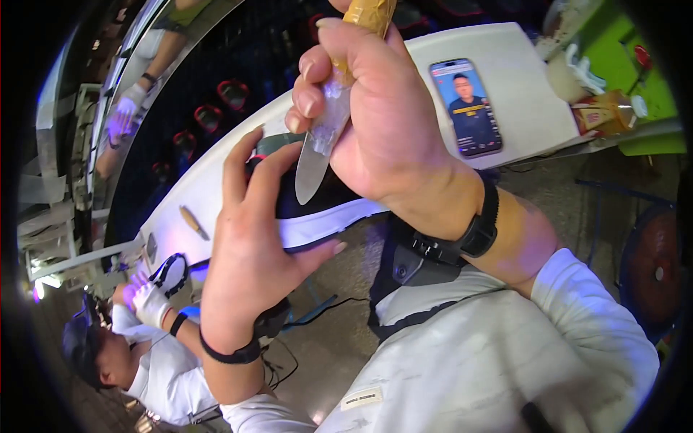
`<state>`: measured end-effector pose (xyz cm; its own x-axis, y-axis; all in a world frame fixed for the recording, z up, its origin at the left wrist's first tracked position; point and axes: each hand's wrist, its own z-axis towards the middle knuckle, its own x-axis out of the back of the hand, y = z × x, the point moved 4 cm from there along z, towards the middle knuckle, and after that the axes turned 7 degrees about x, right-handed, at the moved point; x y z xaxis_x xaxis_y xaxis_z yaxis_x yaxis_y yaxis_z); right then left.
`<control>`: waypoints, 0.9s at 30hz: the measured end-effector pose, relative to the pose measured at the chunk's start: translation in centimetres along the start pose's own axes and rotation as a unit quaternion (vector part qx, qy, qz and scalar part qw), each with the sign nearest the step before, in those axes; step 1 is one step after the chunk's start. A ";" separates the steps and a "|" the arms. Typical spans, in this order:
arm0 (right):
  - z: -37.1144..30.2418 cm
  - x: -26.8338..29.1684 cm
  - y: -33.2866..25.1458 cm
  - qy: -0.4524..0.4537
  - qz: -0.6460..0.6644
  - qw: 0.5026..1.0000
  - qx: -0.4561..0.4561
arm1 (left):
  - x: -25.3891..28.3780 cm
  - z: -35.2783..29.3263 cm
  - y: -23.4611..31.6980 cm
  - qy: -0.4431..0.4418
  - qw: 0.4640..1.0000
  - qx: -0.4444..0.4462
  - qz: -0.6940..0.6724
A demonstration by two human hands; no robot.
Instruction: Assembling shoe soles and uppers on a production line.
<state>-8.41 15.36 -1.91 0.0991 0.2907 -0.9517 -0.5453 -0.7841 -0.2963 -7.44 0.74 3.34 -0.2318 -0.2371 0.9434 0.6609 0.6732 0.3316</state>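
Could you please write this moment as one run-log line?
right hand: gripping yellow-handled knife | left hand: open, near it | phone: screen lit, lying on white surface

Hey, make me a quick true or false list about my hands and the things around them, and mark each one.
1. The right hand grips a knife. True.
2. The left hand is clenched into a fist. False: it is open, thumb and fingers spread.
3. A phone lies on the white surface. True.
4. The phone's screen is dark. False: it is lit, showing a person.
5. The right arm wears a black wristband. True.
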 end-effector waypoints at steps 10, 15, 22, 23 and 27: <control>1.2 0.2 4.3 -0.186 0.053 0.959 -0.208 | 0.1 1.0 -3.0 -0.004 1.000 0.015 0.006; 2.5 0.2 4.8 -0.297 0.032 0.896 -0.328 | -0.5 1.2 -4.4 0.011 0.999 0.021 -0.037; 3.3 9.9 0.8 -0.155 -0.503 0.845 0.094 | -0.9 -0.2 -4.8 0.029 0.997 0.030 -0.066; 4.6 12.4 -1.3 -0.156 -0.620 0.753 0.154 | -1.1 -0.5 -5.2 0.026 0.998 0.023 -0.056; 8.2 17.8 -14.1 -0.126 -0.817 0.552 0.113 | -0.6 -2.0 -7.1 -0.016 0.993 0.007 -0.120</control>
<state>-5.81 36.04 -13.98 0.5088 0.5976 0.6197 0.0064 0.7172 -0.6969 -10.59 -5.26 0.44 -0.4040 -0.3690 0.8370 0.5744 0.6098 0.5461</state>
